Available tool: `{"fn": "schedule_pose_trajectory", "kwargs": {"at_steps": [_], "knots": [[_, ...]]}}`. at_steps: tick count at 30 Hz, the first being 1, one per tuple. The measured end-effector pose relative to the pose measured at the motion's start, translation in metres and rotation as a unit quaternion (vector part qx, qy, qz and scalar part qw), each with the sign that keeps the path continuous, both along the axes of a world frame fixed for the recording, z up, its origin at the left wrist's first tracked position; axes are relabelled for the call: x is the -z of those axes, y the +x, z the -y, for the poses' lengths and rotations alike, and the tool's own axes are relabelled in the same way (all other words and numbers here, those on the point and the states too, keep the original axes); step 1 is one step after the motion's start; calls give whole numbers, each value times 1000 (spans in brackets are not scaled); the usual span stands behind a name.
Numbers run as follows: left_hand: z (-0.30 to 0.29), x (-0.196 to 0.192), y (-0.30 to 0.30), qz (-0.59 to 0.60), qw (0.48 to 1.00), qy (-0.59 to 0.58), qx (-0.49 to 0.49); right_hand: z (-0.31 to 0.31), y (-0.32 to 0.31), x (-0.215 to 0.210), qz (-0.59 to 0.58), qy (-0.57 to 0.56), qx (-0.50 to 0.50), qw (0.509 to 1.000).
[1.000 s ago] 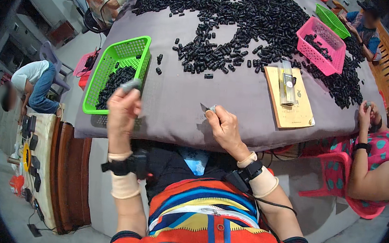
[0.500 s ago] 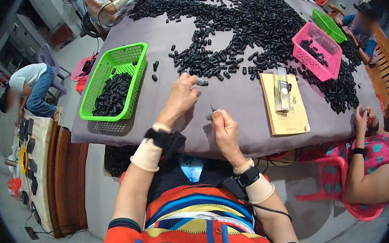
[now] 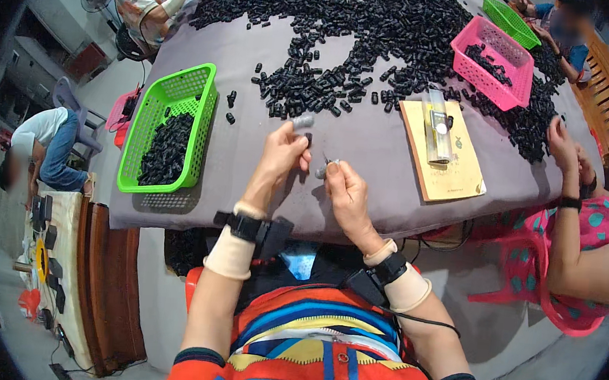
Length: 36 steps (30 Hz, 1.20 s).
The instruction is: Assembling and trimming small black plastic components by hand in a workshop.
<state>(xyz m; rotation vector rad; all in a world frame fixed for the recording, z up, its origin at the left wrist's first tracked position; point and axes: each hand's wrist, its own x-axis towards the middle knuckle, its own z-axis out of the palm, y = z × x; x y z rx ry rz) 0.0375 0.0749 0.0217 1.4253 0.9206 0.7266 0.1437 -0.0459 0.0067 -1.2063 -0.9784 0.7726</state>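
Observation:
Small black cylindrical parts (image 3: 314, 92) lie in a big loose pile on the grey-covered table. My left hand (image 3: 282, 151) is closed, pinching one small black part (image 3: 308, 140) between thumb and fingers; a grey cover sits on one of its fingertips. Close by on the right, my right hand (image 3: 348, 194) is closed round a thin, dark, pointed tool (image 3: 326, 158). The tool's tip points up toward the left hand, and its handle is hidden in the fingers. A grey cover shows on a right fingertip too.
Left of my hands stands a green basket (image 3: 203, 136) with black parts inside. On the right, a yellow booklet (image 3: 459, 186) lies under a clear plastic case (image 3: 438, 130). Beyond are a pink basket (image 3: 507, 98) and another green basket (image 3: 511, 23). Other people sit round the table.
My left hand has taken hold of a black part near the pile's edge and turned slightly inward. The two hands are now nearer each other. The view has shifted a little.

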Motion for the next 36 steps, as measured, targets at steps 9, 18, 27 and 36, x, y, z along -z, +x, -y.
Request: {"fn": "schedule_pose_trajectory", "kwargs": {"at_steps": [9, 18, 27, 36], "knots": [[63, 17, -42, 339, 900, -276, 6, 1, 0, 0, 43, -17, -13, 999], [65, 27, -47, 365, 893, -264, -4, 8, -11, -7, 300, 77, -31, 950], [68, 26, -49, 357, 895, -268, -6, 9, -13, -8, 349, 77, -14, 934], [69, 28, -53, 374, 887, -267, 31, 8, -14, -5, 343, 75, -11, 936]]}}
